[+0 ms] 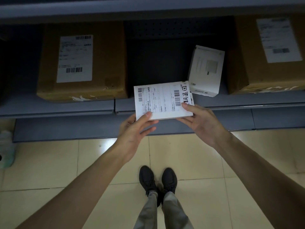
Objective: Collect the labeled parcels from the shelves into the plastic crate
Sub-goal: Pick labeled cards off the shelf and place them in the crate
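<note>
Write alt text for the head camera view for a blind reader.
The left hand and right hand hold a flat white labelled parcel before a grey metal shelf. On it sit a left brown cardboard box, a right brown cardboard box and a small white carton.

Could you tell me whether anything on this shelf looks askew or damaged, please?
Yes. The small white box lies turned at an angle to the shelf edge, one corner near the lip. The left cardboard box and right cardboard box show torn tape along their front bottom edges. The labeled parcel being held looks intact.
</note>
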The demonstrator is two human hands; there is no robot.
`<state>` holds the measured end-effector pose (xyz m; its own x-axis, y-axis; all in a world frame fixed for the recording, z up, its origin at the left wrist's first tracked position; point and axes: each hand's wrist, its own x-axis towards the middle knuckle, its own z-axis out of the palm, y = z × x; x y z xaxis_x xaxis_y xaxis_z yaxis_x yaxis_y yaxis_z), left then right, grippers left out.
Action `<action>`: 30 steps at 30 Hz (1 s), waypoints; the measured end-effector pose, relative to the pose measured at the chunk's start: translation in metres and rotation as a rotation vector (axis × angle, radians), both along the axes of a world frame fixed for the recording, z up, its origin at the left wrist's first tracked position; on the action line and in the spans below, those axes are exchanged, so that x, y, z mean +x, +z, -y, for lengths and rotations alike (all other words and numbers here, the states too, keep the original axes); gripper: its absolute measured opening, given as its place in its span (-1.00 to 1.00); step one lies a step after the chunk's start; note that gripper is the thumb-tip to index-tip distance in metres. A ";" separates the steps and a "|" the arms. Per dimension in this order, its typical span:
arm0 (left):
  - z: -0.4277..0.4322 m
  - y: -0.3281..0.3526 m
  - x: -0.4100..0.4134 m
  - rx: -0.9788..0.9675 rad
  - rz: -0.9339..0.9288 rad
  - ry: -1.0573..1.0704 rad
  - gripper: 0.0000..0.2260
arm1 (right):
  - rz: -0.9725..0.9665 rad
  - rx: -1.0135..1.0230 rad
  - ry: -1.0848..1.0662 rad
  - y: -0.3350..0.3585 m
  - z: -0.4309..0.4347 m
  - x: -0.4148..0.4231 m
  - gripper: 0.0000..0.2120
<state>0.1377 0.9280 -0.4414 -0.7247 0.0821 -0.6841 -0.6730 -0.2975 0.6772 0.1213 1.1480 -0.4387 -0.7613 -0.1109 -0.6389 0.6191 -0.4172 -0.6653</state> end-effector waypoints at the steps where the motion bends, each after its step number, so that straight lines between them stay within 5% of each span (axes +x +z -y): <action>1: 0.001 0.001 -0.001 -0.002 -0.002 -0.008 -0.70 | 0.005 0.008 -0.004 -0.001 0.000 0.002 -0.63; 8: 0.031 0.006 -0.021 -0.125 -0.034 -0.192 -0.71 | -0.061 0.242 0.090 0.010 -0.016 -0.008 -0.78; 16: 0.042 0.020 -0.045 -0.176 -0.047 -0.472 -0.63 | -0.152 0.310 0.535 0.025 -0.005 -0.015 -0.73; 24: 0.015 0.008 -0.022 -0.300 -0.165 -0.151 -0.62 | -0.081 0.268 0.177 0.007 0.014 0.008 -0.75; 30: -0.010 0.007 0.015 -0.399 -0.309 -0.176 -0.70 | -0.050 0.315 0.033 0.002 0.035 0.029 -0.78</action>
<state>0.1526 0.9379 -0.4342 -0.8962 -0.0026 -0.4437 -0.4406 0.1234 0.8892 0.1507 1.1127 -0.4363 -0.7918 0.0609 -0.6078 0.5924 -0.1659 -0.7884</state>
